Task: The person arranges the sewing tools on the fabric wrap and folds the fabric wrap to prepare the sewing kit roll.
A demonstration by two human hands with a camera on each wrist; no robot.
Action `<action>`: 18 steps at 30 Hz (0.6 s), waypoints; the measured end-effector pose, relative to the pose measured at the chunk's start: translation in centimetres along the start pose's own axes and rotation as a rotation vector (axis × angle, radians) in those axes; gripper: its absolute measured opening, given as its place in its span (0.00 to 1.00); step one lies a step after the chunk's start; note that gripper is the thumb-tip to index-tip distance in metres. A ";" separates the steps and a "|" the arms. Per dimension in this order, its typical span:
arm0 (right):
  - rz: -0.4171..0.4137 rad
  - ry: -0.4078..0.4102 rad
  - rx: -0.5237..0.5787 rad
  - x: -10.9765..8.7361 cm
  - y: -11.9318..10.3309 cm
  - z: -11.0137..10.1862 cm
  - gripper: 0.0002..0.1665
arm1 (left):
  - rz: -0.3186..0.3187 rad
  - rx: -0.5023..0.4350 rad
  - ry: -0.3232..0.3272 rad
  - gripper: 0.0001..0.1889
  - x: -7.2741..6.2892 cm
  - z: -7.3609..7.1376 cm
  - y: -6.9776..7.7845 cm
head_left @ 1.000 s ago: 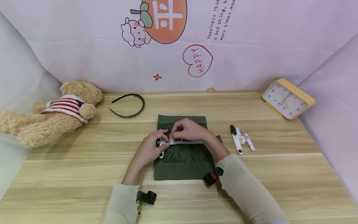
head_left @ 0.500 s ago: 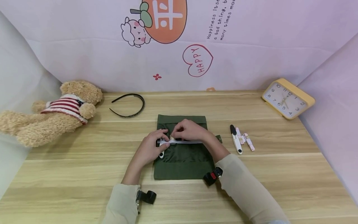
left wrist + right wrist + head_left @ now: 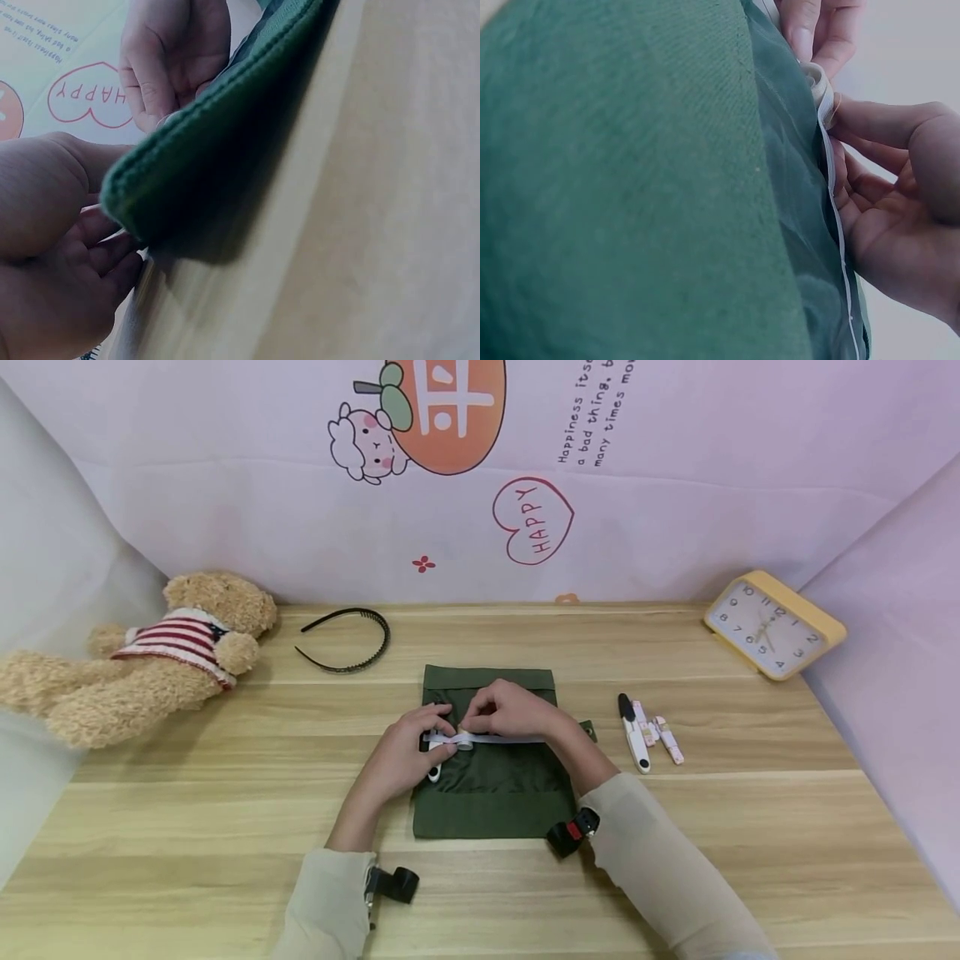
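Observation:
A dark green fabric pouch [image 3: 487,814] lies unfolded on the table, with a white elastic band [image 3: 513,740] across its middle. My right hand [image 3: 510,710] pinches the upper end of a small pale spool-like roll [image 3: 465,743] that is tucked behind the band. In the right wrist view the band bulges around this roll [image 3: 821,90], with a thin orange thread beside it. My left hand [image 3: 408,752] pinches the band just left of the roll. Under its fingers, a slim white tool [image 3: 434,773] with a dark dot on its end sits behind the band, partly hidden.
Right of the pouch lie a white pen-like tool with a black cap [image 3: 634,735] and small pink-white pieces [image 3: 670,742]. A yellow clock [image 3: 772,625] stands at the back right. A black headband [image 3: 386,639] and a teddy bear [image 3: 176,652] are at the left.
The roll has slid down behind the elastic band, and its pale lower end now shows below it. My right hand has shifted very slightly; the left hand keeps its place.

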State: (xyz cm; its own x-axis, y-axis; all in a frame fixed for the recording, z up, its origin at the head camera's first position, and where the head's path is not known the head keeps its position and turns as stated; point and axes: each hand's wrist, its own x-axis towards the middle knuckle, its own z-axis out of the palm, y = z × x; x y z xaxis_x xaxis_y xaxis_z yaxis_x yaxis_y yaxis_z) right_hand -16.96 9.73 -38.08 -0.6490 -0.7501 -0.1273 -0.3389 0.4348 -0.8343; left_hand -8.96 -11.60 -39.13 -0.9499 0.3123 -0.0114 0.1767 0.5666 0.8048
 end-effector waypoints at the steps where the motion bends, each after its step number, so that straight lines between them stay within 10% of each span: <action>1: -0.003 -0.002 -0.002 0.0 0.0 0.0 0.11 | 0.001 -0.002 -0.002 0.04 0.0 0.0 0.0; 18: 0.024 -0.039 0.032 -0.1 -0.1 -0.3 0.10 | 0.005 -0.003 -0.026 0.06 -0.1 -0.2 0.0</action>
State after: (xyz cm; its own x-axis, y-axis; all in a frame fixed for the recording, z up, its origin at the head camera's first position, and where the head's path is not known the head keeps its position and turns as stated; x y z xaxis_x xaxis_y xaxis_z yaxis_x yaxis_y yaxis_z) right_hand -17.04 9.91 -37.79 -0.6292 -0.7588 -0.1683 -0.3009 0.4374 -0.8474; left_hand -8.90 -11.74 -39.02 -0.9422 0.3343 -0.0229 0.1801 0.5628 0.8068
